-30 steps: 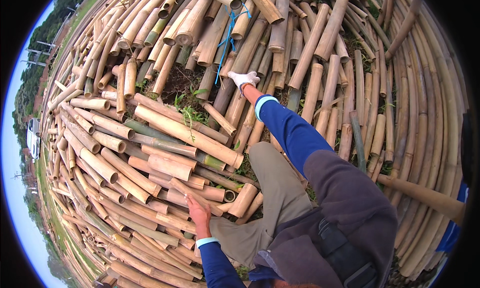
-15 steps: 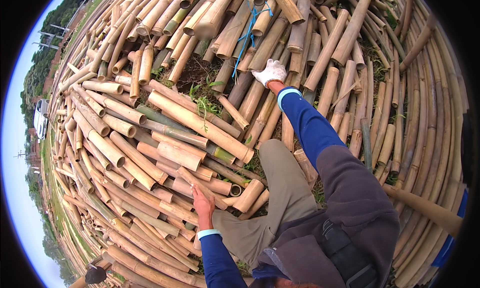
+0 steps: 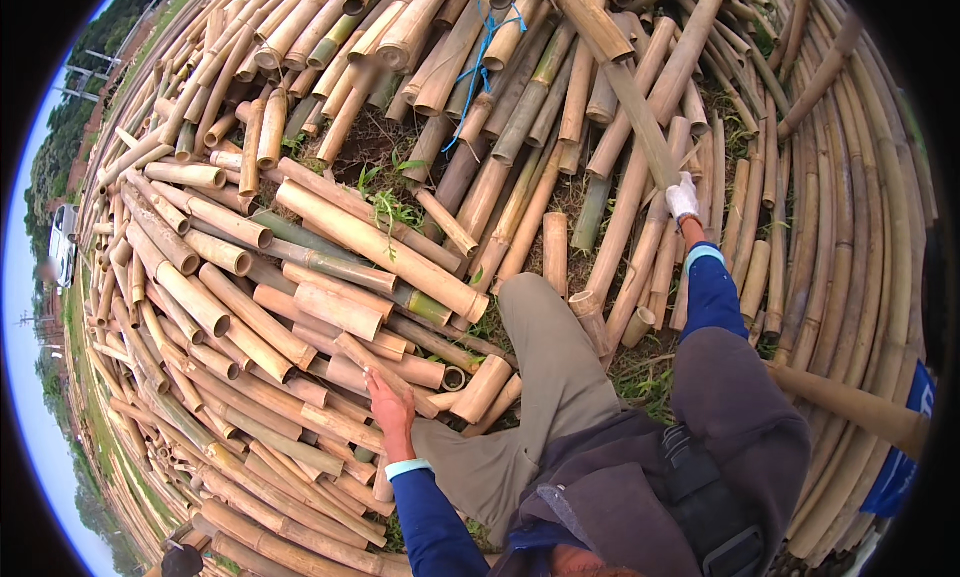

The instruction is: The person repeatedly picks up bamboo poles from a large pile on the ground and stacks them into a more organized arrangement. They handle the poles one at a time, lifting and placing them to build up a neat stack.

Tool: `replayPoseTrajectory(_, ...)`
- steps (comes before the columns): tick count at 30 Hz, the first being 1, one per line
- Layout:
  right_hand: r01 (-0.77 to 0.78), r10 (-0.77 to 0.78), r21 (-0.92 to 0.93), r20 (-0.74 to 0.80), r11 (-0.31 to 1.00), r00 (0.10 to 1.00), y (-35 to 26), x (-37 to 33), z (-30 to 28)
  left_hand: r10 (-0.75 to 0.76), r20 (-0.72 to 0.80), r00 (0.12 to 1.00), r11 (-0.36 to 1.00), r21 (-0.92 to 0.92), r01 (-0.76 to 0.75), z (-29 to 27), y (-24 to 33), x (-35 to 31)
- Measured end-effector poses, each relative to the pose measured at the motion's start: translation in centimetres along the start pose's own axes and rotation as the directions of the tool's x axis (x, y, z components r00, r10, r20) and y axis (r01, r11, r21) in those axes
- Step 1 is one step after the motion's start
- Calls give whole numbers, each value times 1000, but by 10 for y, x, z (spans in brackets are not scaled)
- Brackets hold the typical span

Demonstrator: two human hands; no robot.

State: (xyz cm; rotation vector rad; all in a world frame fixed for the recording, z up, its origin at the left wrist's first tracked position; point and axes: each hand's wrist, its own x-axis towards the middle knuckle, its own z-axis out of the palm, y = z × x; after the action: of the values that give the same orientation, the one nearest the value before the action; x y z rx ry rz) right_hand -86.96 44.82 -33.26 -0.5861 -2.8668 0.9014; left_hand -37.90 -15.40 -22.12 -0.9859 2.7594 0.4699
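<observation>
My right hand point(image 3: 684, 199), in a white glove, is closed around the near end of a greyish bamboo pole point(image 3: 642, 127) and sits right of my knee. That pole slants up and left across other poles, its far part passing by a thick tan one. My left hand point(image 3: 393, 409), bare, is closed at the side of a short tan bamboo piece point(image 3: 372, 360) on the left pile. A small pale spot shows at its fingertips, too small to name. Blue sleeves with light cuffs cover both forearms.
Cut bamboo lengths point(image 3: 345, 222) lie heaped to the left and ahead. Long poles point(image 3: 850, 227) run along the right. Blue twine point(image 3: 487, 52) is tied around poles ahead. A thick pole point(image 3: 850, 407) juts in beside my right elbow, near a blue sheet point(image 3: 900, 457).
My right hand has moved right and nearer, and now has the greyish pole, swung out from the heap ahead. My left hand stays by the same bamboo piece. The view has shifted slightly.
</observation>
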Motion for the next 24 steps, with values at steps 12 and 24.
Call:
replayPoseTrajectory(12,150,54,-803,220,577,974,52,-111,-65,-69,57,996,996,52,66,-7,12,5)
replayPoseTrajectory(24,246,-275,138,263,959,925,-234,-53,31,-58,37,998,997,54,56,-4,6,-3)
